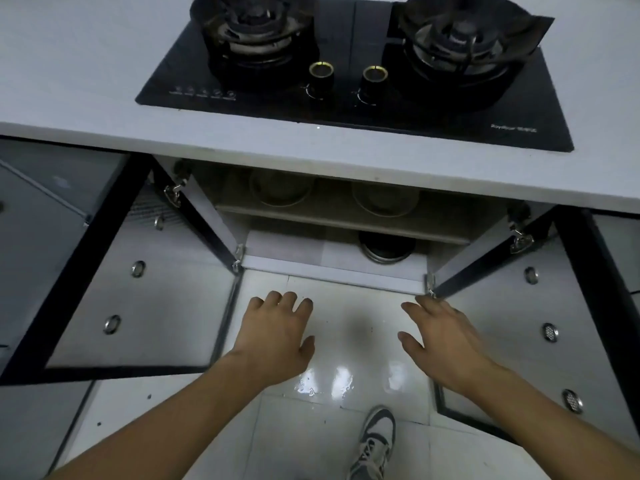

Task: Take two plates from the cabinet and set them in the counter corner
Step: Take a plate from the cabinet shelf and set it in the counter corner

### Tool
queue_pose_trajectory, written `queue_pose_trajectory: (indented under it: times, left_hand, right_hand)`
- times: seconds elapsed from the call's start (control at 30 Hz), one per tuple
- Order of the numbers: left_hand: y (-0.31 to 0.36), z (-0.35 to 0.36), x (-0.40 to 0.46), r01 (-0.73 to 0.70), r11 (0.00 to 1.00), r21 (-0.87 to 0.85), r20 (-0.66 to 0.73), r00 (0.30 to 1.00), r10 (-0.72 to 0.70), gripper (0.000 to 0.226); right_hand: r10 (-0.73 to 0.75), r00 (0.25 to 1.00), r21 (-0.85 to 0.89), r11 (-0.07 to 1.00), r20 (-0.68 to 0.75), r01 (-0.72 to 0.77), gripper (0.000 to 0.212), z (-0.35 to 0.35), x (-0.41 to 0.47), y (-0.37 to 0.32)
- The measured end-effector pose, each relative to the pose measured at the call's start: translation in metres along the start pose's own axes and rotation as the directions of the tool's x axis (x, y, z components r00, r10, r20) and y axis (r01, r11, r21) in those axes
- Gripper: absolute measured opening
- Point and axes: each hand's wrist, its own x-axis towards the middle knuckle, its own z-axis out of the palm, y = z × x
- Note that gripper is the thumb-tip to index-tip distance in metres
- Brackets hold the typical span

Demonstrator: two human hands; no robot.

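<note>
The cabinet (pixel 332 268) under the counter stands with both doors swung wide. On its upper shelf sit two round pale dishes, one on the left (pixel 281 189) and one on the right (pixel 384 199), dim in the shadow. A dark pot or bowl (pixel 386 247) rests on the lower level. My left hand (pixel 277 336) and my right hand (pixel 440 341) hover in front of the opening, above the floor, both empty with fingers spread. Neither hand touches a dish or a door.
A white counter (pixel 79 74) runs above, holding a black two-burner gas hob (pixel 353 64) with two knobs. The left door (pixel 138 299) and right door (pixel 540 327) flank my arms. The floor is glossy white tile. My shoe (pixel 375 441) is below.
</note>
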Motion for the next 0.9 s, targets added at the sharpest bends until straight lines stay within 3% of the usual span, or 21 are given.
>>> queue_pose_trajectory:
  times: [0.4, 0.63, 0.77, 0.9]
  left_hand:
    - [0.045, 0.035, 0.161, -0.186, 0.972, 0.141, -0.015, 0.982, 0.19, 0.067]
    - [0.027, 0.073, 0.234, -0.238, 0.95, 0.201, -0.094, 0.961, 0.261, 0.066]
    - [0.003, 0.08, 0.278, -0.192, 0.961, 0.197, -0.1, 0.972, 0.215, 0.061]
    - [-0.013, 0.085, 0.32, -0.127, 0.982, 0.14, -0.143, 0.979, 0.147, 0.048]
  right_hand:
    - [0.033, 0.999, 0.018, 0.999, -0.03, -0.033, 0.058, 0.025, 0.099, 0.087]
    - [0.112, 0.987, 0.082, 0.991, -0.119, -0.103, 0.055, 0.059, 0.161, 0.108]
    - [0.183, 0.96, 0.199, 0.97, -0.212, -0.141, 0.043, 0.065, 0.2, 0.116]
    - [0.225, 0.928, 0.187, 0.967, -0.295, -0.175, 0.046, 0.071, 0.243, 0.127]
